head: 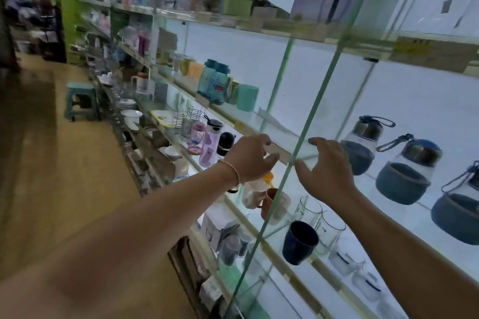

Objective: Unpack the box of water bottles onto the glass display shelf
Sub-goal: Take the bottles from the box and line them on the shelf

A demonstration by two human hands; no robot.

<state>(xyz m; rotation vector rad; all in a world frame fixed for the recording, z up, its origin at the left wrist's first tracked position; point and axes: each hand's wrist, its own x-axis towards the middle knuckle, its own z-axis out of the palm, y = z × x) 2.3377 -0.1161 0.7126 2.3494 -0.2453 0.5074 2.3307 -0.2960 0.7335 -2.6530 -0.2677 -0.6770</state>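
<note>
Pinching the pale strip (278, 151) on the front edge of the glass display shelf (272, 125), my left hand (248, 158) has its fingers over the top and its thumb underneath. I read that as steadying or straightening the edge, though I cannot tell if the strip is a price label or trim. My right hand (329, 166) is released, with fingers spread and nothing in them. It hovers just right of the upright glass panel (318, 101), thumb close to the panel's edge where it crosses the shelf, a posture that looks ready to brace or slide the glass. Beyond that hand, three water bottles (404, 176) with blue sleeves and carry loops stand upright in a row in the right-hand bay, spaced apart, presumably so each one shows to a shopper. The box is nowhere in view, so I judge this to be shelf adjustment and not a placing step. Below the hands are mugs (255, 195), a dark cup (299, 241) and clear tumblers (333, 230), and farther down the aisle a green stool (81, 100).
</note>
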